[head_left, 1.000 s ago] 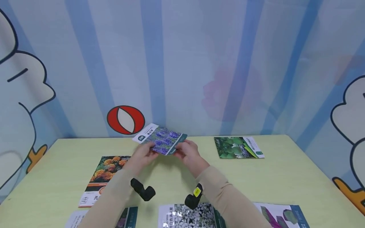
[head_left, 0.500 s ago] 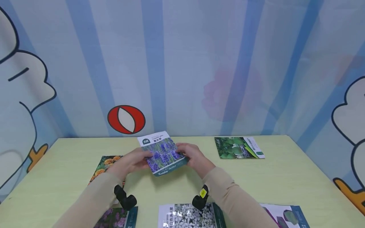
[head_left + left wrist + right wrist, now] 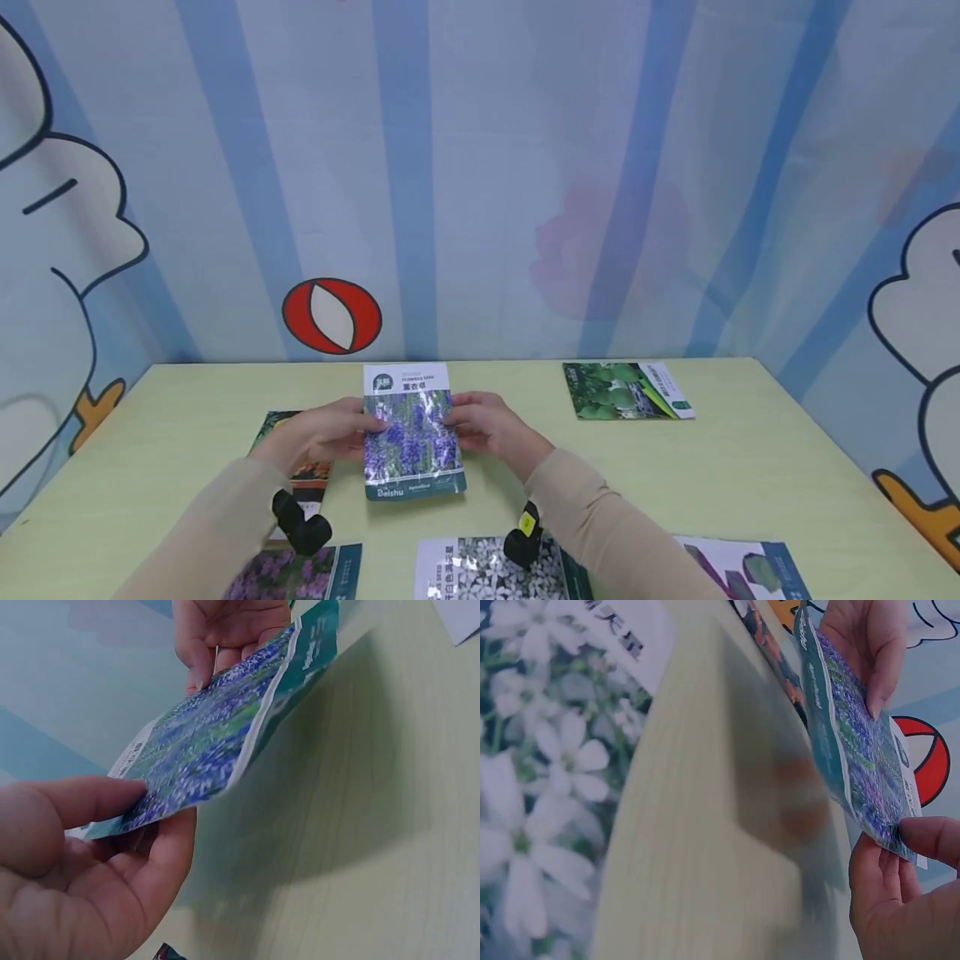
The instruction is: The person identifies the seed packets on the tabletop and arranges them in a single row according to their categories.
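A flower seed packet (image 3: 415,437) with purple lavender blooms, a white top band and a teal bottom band is held upright-facing above the table. My left hand (image 3: 322,433) pinches its left edge, thumb on the front and fingers behind. On the opposite edge my right hand (image 3: 491,427) pinches it the same way. The left wrist view shows the packet (image 3: 217,735) raised off the surface, its shadow below. In the right wrist view, both the right hand (image 3: 907,889) and the left hand (image 3: 866,645) grip the packet (image 3: 862,742).
An orange-flower packet (image 3: 311,472) lies partly hidden under the left arm. A green-leaf packet (image 3: 618,392) lies back right. Along the front are a pink-flower packet (image 3: 288,573), a white-flower packet (image 3: 491,575) and a purple-and-white packet (image 3: 753,571). A printed curtain (image 3: 495,167) stands behind the table.
The lavender packet has turned from slanted to straight, its print facing me, and has come nearer. Both hands keep hold of it; the left has shifted to the left.
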Demonstrator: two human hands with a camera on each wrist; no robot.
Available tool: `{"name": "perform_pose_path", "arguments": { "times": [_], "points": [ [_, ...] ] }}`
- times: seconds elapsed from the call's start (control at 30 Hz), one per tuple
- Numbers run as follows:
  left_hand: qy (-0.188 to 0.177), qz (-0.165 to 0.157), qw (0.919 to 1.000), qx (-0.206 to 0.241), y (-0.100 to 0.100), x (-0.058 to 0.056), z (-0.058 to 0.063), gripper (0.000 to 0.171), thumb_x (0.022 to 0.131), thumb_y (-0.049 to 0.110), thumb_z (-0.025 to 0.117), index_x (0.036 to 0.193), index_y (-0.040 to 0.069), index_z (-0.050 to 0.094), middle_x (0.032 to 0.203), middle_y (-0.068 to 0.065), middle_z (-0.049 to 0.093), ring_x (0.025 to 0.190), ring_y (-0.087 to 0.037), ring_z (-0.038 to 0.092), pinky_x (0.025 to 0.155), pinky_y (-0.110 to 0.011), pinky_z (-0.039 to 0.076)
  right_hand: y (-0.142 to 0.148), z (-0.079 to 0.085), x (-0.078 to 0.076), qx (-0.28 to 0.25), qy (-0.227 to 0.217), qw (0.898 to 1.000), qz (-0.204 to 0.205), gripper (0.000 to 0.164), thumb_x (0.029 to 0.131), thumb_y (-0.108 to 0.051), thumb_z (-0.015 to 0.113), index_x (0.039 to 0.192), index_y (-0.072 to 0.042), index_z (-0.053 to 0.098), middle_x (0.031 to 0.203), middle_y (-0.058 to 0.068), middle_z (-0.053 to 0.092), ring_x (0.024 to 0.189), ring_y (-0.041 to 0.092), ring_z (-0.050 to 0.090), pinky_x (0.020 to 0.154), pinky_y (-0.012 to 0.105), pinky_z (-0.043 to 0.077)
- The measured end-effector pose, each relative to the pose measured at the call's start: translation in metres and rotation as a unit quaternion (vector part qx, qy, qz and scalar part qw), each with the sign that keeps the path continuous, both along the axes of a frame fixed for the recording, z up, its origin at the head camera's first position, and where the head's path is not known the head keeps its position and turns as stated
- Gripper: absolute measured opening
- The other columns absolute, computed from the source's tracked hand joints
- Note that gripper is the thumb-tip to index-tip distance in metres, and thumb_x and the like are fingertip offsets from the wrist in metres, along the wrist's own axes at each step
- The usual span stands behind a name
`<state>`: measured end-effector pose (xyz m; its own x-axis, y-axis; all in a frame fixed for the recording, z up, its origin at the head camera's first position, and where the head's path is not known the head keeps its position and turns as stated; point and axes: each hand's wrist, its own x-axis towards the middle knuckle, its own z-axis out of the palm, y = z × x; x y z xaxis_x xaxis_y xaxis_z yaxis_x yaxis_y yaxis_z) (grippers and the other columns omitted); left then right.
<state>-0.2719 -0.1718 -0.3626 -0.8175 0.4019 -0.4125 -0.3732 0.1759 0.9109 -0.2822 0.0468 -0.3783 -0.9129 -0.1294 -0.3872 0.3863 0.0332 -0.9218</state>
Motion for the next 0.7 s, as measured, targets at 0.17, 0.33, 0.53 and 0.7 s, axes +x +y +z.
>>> {"name": "perform_pose_path", "arguments": {
  "times": [0.17, 0.33, 0.53, 0.7],
  "points": [
    [0.032, 0.003, 0.9979, -0.056, -0.005, 0.002, -0.003, 0.046, 0.097, 0.008, 0.047, 0.137, -0.009, 0.031, 0.108, -0.016, 0.062, 0.091, -0.022, 0.063, 0.082, -0.036, 0.053, -0.005, -0.005, 0.006, 0.014, 0.014, 1.0, 0.018, 0.032, 0.078, 0.007, 0.064, 0.108, 0.0, 0.056, 0.065, 0.004, 0.055, 0.052, 0.011, 0.051, 0.045, 0.019, 0.046],
    [0.066, 0.013, 0.9911, -0.115, -0.008, 0.01, -0.005, 0.047, 0.096, 0.007, 0.05, 0.136, -0.009, 0.032, 0.11, -0.019, 0.061, 0.093, -0.025, 0.064, 0.081, -0.039, 0.053, -0.009, -0.011, 0.01, 0.02, 0.015, 0.999, 0.028, 0.032, 0.078, 0.008, 0.065, 0.108, 0.0, 0.055, 0.065, 0.004, 0.057, 0.05, 0.011, 0.052, 0.043, 0.019, 0.047],
    [0.127, 0.007, 0.9763, -0.175, -0.013, 0.014, -0.002, 0.046, 0.092, 0.007, 0.057, 0.128, -0.011, 0.034, 0.107, -0.022, 0.056, 0.088, -0.026, 0.063, 0.078, -0.043, 0.054, -0.016, -0.014, 0.014, 0.022, 0.027, 0.999, 0.039, 0.031, 0.078, 0.011, 0.065, 0.104, -0.001, 0.054, 0.065, 0.007, 0.059, 0.046, 0.011, 0.052, 0.042, 0.02, 0.047],
    [0.151, 0.042, 0.9619, -0.224, -0.017, 0.008, -0.002, 0.04, 0.092, 0.012, 0.058, 0.121, -0.01, 0.041, 0.103, -0.02, 0.054, 0.085, -0.024, 0.06, 0.079, -0.042, 0.053, -0.02, -0.014, 0.015, 0.04, 0.036, 0.998, 0.043, 0.03, 0.077, 0.012, 0.066, 0.102, -0.001, 0.055, 0.064, 0.007, 0.058, 0.046, 0.012, 0.052, 0.041, 0.019, 0.045]
  ]
}}
